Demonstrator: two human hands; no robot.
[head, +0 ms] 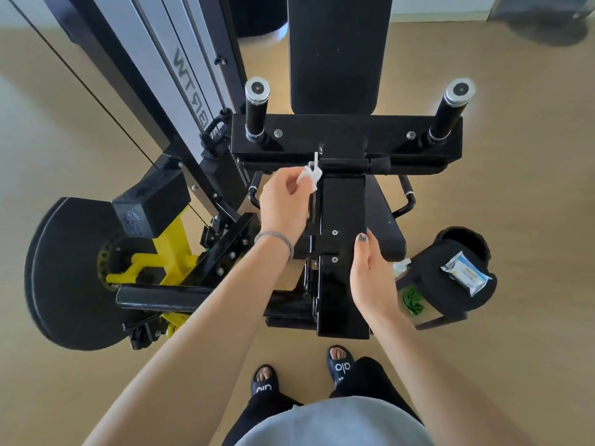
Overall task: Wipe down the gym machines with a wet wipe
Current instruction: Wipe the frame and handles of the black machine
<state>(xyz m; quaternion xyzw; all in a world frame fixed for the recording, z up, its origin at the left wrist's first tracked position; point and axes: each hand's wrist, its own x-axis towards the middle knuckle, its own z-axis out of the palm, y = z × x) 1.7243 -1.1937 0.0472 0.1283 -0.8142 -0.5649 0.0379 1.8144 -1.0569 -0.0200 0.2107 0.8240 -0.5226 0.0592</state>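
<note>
— Why are you standing square to the machine (pixel 346 146), toes almost under it?

— So I can reach along its black centre post (pixel 343 252) without leaning. The padded bench (pixel 335 49) and the two upright handles (pixel 256 107) are beyond it, and I judge those are still to do.

— And your right hand (pixel 370 275), what is it for?

— It lies flat against the post's right side, fingers (pixel 363 249) together and straight, clamped on nothing. I think it just steadies me while the other hand scrubs.

— The other hand has the wipe?

— Yes. My left hand (pixel 283 204) has its fingers pinched shut on the wet wipe (pixel 310 177), bunched small so it gets into the narrow left edge near the hinge.

— Spare wipes?

— The wipe packet (pixel 467 273) lies on the black roller pad (pixel 450 278) to my right, near enough to grab.
</note>
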